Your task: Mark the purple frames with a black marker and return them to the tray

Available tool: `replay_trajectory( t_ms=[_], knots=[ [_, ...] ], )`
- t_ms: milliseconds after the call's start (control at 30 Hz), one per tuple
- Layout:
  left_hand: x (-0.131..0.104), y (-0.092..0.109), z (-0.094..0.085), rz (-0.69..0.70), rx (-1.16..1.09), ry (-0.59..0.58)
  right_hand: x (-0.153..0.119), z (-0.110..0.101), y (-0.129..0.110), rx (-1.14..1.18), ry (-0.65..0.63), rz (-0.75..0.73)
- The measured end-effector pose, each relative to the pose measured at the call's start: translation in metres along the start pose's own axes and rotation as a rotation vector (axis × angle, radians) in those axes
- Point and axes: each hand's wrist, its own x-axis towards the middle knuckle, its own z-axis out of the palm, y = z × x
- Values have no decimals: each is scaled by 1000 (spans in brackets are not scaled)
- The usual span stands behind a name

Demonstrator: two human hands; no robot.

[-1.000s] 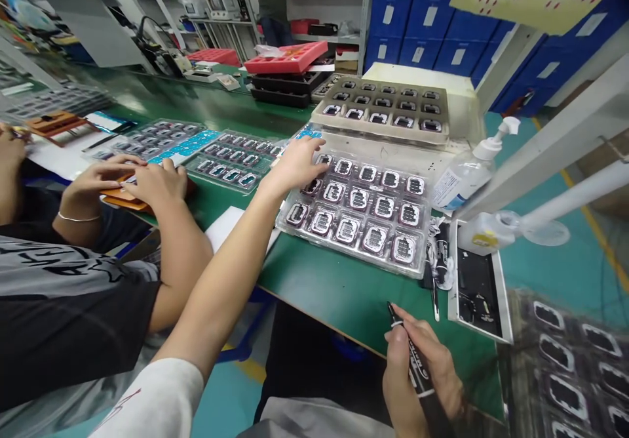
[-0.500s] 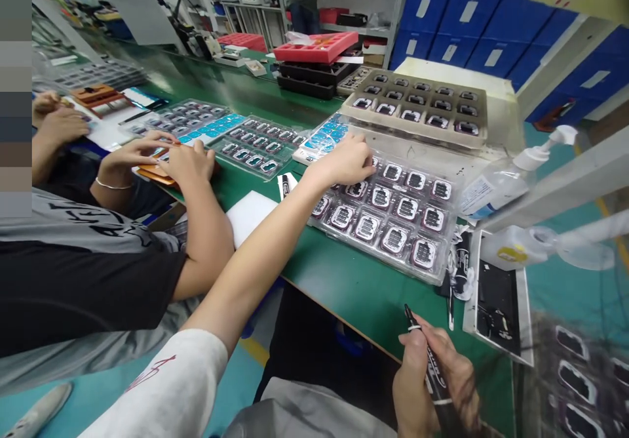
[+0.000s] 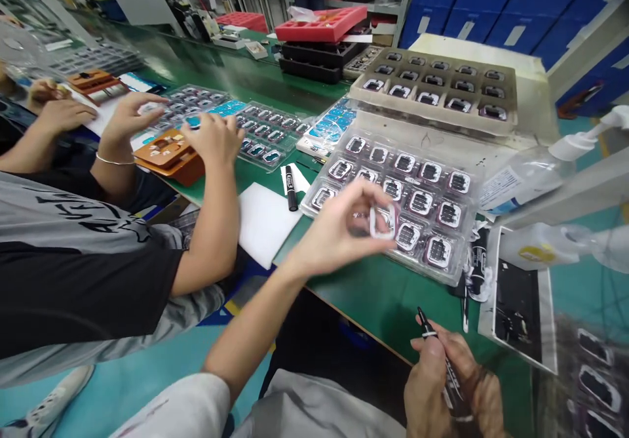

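Note:
Between the thumb and fingers of my left hand is a small white-rimmed square frame, held up over the front of a clear plastic tray. Rows of similar dark and white parts fill most of that tray. My right hand is at the lower right, near the table's front edge, wrapped round a black marker with its dark tip pointing up and away. A second black marker lies on the table left of the tray.
A beige tray of parts stands behind. Pump bottle and black-bottomed box are at right; a white foam sheet is at left. A co-worker's hands are over an orange fixture.
My left hand has come back from the tray's far left part toward me, now with a white-rimmed frame in its fingers. My right hand still holds the marker. The view has shifted somewhat.

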Motion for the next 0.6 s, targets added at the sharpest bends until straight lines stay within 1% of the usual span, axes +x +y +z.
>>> replay_trajectory(
  t_ms=[33, 100, 133, 200, 233, 267, 300, 367, 400, 433, 500, 600],
  knots=[
    [-20, -3, 10, -51, -82, 3, 1, -2, 2, -26, -57, -12],
    [-52, -13, 28, -161, -155, -5, 2, -6, 1, -42, -144, -16],
    [-64, -18, 35, -210, -156, -13, 2, -7, 0, -20, -156, -7],
    [-79, -27, 46, -289, -113, -38, 1, -6, -7, 58, -111, 26],
    [-83, -31, 50, -316, -83, -56, 1, -4, -11, 123, -102, 31],
    [-86, -34, 53, -335, -49, -76, 1, -1, -16, 180, -159, 19],
    [-87, -36, 55, -345, -18, -102, 1, 2, -21, 199, -105, 20],
    [-87, -37, 57, -348, 29, -159, 2, 9, -31, 163, -58, 19],
    [-87, -37, 57, -344, 50, -188, 3, 12, -36, 202, -28, -21],
    [-87, -37, 56, -335, 72, -209, 4, 15, -39, 258, 52, -77],
    [-87, -37, 55, -319, 119, -236, 7, 19, -44, 323, 89, -123],
    [-89, -37, 53, -283, 168, -240, 10, 21, -46, 352, 69, -138]
  ],
)
